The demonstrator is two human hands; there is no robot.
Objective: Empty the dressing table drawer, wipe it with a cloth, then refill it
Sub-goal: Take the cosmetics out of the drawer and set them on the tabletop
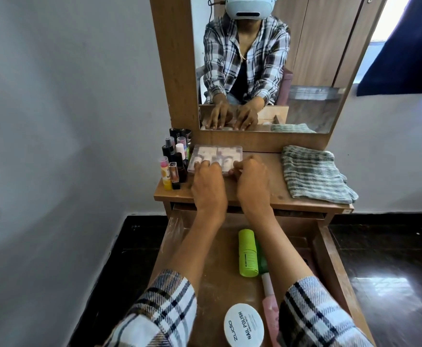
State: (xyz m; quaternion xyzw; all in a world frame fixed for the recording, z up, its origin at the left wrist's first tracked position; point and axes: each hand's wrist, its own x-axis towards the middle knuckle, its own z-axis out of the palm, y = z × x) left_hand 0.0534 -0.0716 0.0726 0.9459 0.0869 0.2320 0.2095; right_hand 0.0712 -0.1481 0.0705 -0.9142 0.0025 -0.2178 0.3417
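Both of your hands are out over the dressing table top (pixel 267 194), reaching across the open drawer (pixel 212 279) below. Your left hand (pixel 208 186) lies with its fingers bent down onto the near edge of the clear plastic case (pixel 216 156), which sits flat at the back of the table top, just in front of the mirror frame (pixel 172 71). Your right hand (pixel 251 182) is at the case's near right corner, its fingers curled against that corner; whether either hand truly grips the case or only rests on it cannot be told from here, though the mirror (pixel 267 71) reflects both sets of fingers spread along its edge. At the table top's left edge, just beside the case, stands a tight cluster of small bottles and tubes (pixel 175 159), all upright. The folded green-and-white checked cloth (pixel 315 175) lies at the right side of the table top, well apart from your hands, reaching its near right corner. The drawer is pulled out toward you and not yet empty: a lime green bottle (pixel 248 252) lies on its side near the middle, a pink bottle (pixel 270 306) lies beside it toward the near right, partly under your right sleeve (pixel 312 314), and a round white nail polish tub (pixel 243 325) sits at the drawer's near edge between your forearms.
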